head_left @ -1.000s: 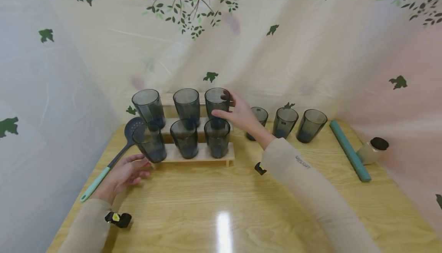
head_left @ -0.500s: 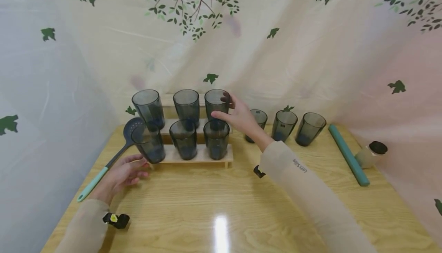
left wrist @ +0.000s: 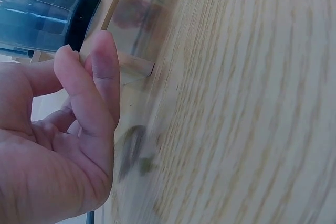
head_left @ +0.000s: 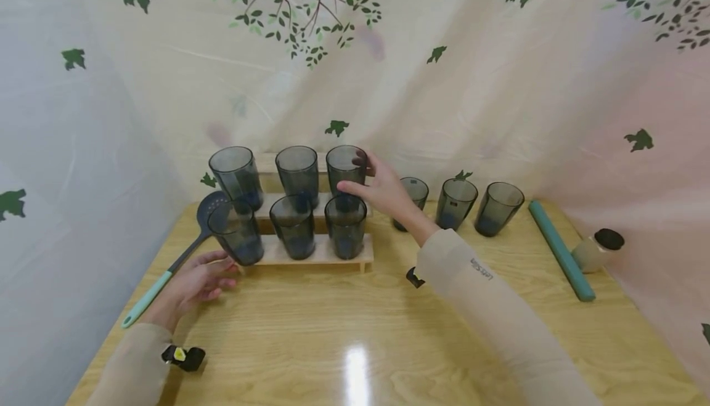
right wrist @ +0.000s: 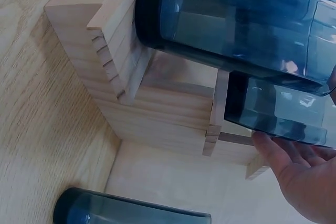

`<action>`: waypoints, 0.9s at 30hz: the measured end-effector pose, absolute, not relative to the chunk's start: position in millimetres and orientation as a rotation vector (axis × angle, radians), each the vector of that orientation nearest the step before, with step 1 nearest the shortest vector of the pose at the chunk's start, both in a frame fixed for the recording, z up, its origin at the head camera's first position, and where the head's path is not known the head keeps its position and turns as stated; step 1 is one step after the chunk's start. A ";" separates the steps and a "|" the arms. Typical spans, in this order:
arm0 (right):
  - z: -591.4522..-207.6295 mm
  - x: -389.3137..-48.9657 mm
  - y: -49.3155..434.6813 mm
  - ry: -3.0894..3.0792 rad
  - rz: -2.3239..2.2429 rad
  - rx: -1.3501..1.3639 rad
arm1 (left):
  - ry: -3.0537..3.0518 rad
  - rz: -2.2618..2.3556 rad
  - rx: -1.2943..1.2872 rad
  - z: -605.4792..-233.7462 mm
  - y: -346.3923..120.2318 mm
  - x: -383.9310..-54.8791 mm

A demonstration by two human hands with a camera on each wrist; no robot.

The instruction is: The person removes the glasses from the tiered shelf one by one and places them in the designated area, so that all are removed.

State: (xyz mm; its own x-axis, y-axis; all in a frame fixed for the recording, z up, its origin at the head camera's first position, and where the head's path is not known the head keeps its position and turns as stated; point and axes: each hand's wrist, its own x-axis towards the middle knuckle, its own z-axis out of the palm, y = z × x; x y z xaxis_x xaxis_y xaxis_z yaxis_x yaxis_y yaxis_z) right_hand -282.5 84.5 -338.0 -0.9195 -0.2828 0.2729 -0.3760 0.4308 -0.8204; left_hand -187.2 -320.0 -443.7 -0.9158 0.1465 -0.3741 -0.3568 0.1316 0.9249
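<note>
A two-tier wooden rack (head_left: 333, 257) carries several smoky blue-grey drinking glasses in two rows. My right hand (head_left: 389, 195) grips the glass (head_left: 339, 169) at the right end of the upper row, thumb on the near side and fingers round its far right side. In the right wrist view, fingers touch the lower side of this glass (right wrist: 286, 109), and a front-row glass (right wrist: 236, 27) partly covers it. My left hand (head_left: 194, 284) pinches the rack's left front corner, below the front left glass (head_left: 237, 233). Its curled fingers (left wrist: 86, 98) overlap the wood in the left wrist view.
Several more glasses (head_left: 457, 203) stand on the wooden table (head_left: 299, 344) right of the rack. A skimmer (head_left: 191, 249) lies at the left. At the right are a teal stick (head_left: 561, 251) and a dark-lidded jar (head_left: 593, 252). A printed curtain (head_left: 444, 104) hangs behind.
The view shifts slightly. Both hands stay at the same places on the rack and the back right glass, and the glasses keep their positions.
</note>
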 end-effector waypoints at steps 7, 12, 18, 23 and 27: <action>-339.8 -282.1 83.8 -2.591 1.536 0.558 | 2.035 1.847 -0.223 -446.2 -320.0 -187.0; -338.5 -282.1 83.4 -2.582 1.559 0.550 | 2.035 1.850 -0.230 -446.5 -320.2 -187.5; -335.1 -282.8 85.2 -2.562 1.550 0.544 | 2.039 1.847 -0.217 -445.3 -319.5 -189.2; -332.8 -285.2 87.1 -2.543 1.536 0.569 | 2.035 1.846 -0.211 -444.6 -319.6 -189.9; -328.1 -284.9 92.5 -2.515 1.564 0.578 | 2.040 1.841 -0.204 -445.1 -320.6 -187.3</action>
